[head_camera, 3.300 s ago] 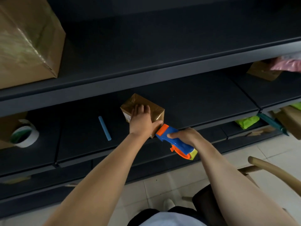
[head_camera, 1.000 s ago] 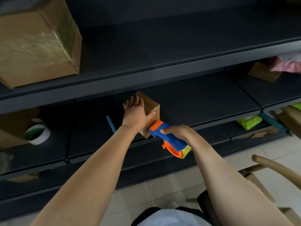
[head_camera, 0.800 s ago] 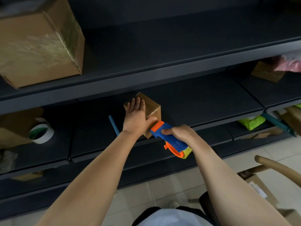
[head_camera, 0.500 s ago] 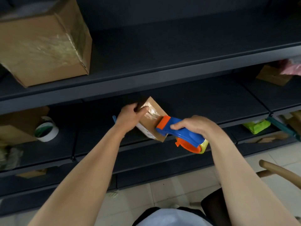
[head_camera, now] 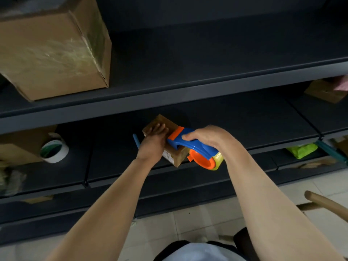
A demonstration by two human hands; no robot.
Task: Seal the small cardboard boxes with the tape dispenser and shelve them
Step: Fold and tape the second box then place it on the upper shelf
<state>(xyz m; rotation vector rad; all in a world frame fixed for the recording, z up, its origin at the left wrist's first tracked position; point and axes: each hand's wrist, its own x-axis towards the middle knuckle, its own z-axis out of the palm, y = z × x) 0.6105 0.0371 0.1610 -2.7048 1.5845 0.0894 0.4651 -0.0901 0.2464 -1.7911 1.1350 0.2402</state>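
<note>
Steadying the small cardboard box [head_camera: 176, 157] at the front edge of the shelf [head_camera: 244, 129] with the left hand [head_camera: 153, 145], fingers [head_camera: 159, 127] laid flat over its top. Gripping the tape dispenser [head_camera: 190, 145] in the right hand [head_camera: 209, 136], wrist bent down, nose on the box

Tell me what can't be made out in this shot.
Head view.
Top seam of the small brown cardboard box: covered by the left hand and the blue-and-orange tape dispenser.
Print on its white label: too small.
The pink item, far right: cut by the frame edge.
</note>
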